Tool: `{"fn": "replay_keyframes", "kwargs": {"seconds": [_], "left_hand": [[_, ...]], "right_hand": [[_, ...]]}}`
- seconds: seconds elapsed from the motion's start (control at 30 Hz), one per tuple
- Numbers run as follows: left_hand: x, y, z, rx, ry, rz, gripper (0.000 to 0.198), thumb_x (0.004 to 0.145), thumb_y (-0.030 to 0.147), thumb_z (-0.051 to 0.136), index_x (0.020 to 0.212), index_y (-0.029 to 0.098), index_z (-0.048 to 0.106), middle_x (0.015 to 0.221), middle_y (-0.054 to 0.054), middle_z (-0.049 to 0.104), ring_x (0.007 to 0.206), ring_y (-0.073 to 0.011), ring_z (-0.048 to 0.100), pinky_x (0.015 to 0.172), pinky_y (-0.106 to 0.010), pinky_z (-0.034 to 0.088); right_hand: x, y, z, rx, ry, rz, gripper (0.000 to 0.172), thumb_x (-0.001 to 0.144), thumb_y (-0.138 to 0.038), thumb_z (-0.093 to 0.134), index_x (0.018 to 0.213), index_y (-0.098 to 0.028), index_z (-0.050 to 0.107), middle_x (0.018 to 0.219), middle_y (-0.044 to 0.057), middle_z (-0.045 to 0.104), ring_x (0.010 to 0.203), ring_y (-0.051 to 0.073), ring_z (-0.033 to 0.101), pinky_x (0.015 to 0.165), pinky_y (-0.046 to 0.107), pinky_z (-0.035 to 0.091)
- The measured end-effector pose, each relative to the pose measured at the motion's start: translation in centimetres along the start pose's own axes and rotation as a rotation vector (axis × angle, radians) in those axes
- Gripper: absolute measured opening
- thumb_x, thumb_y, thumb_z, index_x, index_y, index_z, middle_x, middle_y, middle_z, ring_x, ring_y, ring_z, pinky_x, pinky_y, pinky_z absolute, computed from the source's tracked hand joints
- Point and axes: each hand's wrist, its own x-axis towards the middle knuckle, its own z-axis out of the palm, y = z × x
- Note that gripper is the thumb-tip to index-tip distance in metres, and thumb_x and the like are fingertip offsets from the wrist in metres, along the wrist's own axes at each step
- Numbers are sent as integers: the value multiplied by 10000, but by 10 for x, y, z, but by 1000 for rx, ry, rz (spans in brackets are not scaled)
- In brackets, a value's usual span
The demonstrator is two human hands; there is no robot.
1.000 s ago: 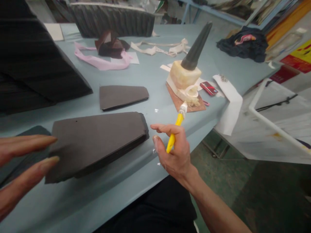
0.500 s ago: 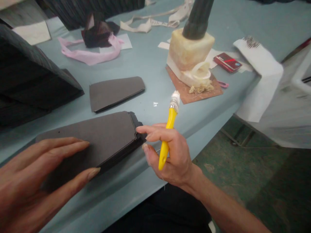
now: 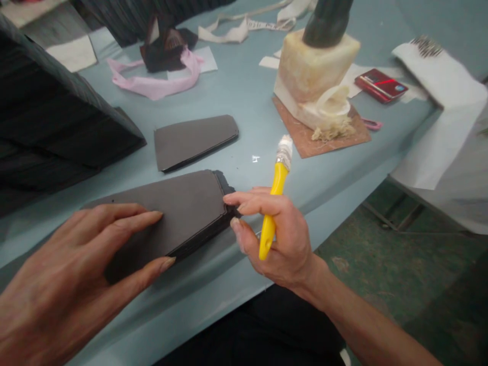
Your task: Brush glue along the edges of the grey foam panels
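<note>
My left hand (image 3: 72, 284) lies flat with fingers spread on a stack of dark grey trapezoid sheets (image 3: 183, 213) near the table's front edge. My right hand (image 3: 278, 234) grips a yellow-handled brush (image 3: 275, 190), its whitish bristles pointing up and away. The right thumb and forefinger touch the stack's right end. A second, thinner pile of the same grey sheets (image 3: 194, 140) lies just behind.
A cream glue block (image 3: 312, 76) with a dark cone stuck in it stands on a brown board (image 3: 324, 140). A red packet (image 3: 381, 85), white paper (image 3: 442, 117), pink ribbon (image 3: 152, 84) and black pleated fabric (image 3: 49, 117) lie around on the light blue table (image 3: 244, 91).
My left hand has slid onto the grey stack and now rests flat on it. My right hand with the brush has moved left to touch the stack's end. The camera has tilted down.
</note>
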Motion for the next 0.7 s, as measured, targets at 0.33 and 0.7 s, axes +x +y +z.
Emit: {"fn": "replay_keyframes", "kwargs": {"seconds": [0.33,0.7], "left_hand": [[6,-7,-8,-69,72,-37,843,858,799,651,1610,489,431,1569,-4,571,1368,-396,622,1165,-586,513],[25,-21,-2,82,-139,41,1284,782,1061,366,1706,175,278,1725,-243,425,1573,-469,456,1249,-668,431]], "right_hand": [[9,0,6,19,-31,58,367,970,-200,757,1242,-294,531,1304,86,787,1260,238,781,1087,465,658],[-2,15,11,21,-49,154,331,977,-240,733,1251,-271,551,1330,97,784,1263,221,767,1116,469,625]]}}
